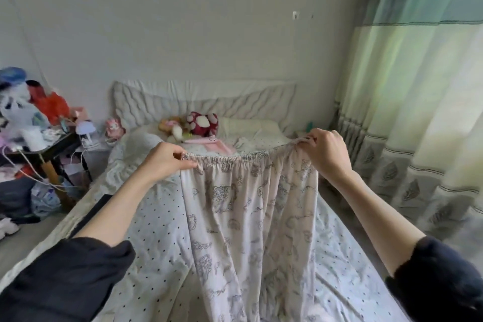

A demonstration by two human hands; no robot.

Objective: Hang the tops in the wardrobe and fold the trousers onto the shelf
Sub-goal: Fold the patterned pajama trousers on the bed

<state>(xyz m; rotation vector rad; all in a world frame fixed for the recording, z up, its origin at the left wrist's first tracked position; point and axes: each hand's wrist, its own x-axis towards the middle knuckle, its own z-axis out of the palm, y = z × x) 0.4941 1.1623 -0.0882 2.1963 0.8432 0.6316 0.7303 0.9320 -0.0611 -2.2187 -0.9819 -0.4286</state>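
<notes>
Head view. The pale pink trousers with a grey line-drawn print (248,217) hang in the air above the white bedsheet with small dark dots (156,230). The gathered elastic waistband (227,159) is stretched nearly level between both hands. The fabric falls in soft vertical folds from the waistband. The left hand (164,162) is closed on the left end of the waistband, thumb on top and fingers curled beneath. The right hand (326,154) pinches the right end, bunching the fabric between thumb and fingertips. Both forearms are bare; dark sleeves (65,282) are pushed up near the elbows.

Limits of view: the trouser legs are cut off by the lower frame edge, so their hems are not visible. The print motifs are too blurred to identify. The trousers cover the middle of the bedsheet.
</notes>
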